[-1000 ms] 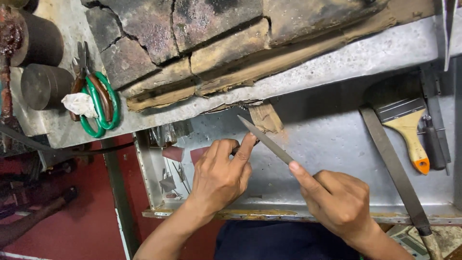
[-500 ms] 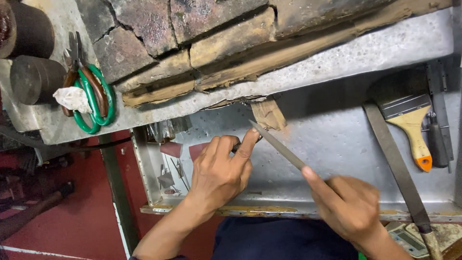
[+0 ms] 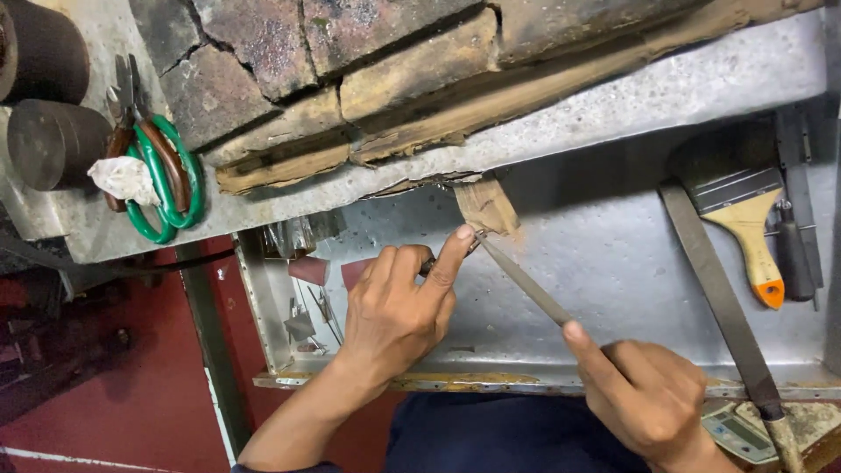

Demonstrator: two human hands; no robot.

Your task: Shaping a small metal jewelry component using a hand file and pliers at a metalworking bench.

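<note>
Grey metal tray [image 3: 613,263] under the counter [image 3: 613,96], person filing over it. Right hand [image 3: 648,394] is clenched round the handle end of a slim file [image 3: 524,282], forefinger laid along the blade. Left hand [image 3: 399,311] pinches a small piece [image 3: 429,263], mostly hidden by the fingers, and presses it against the wooden peg [image 3: 487,206] jutting from the counter edge; its forefinger tip sits on the file's far end. File runs diagonal from peg down to right hand.

To do this well, my read: keep the piece braced hard on the peg, file flat, strokes straight along the blade line, left forefinger only guiding, not bearing down.

Around: paintbrush [image 3: 745,210] with pale handle and orange tip lies at the right of the tray, a long flat file [image 3: 718,298] beside it. Green-handled scissors [image 3: 162,180] up on the counter left, next to two dark metal cylinders [image 3: 53,140]. Cracked bricks [image 3: 289,52] along the top.

Versus half a second ago: file tip sits nearer the peg, right hand a bit lower and further right in view, grip unchanged. Left hand stays put. Nothing else moved.
</note>
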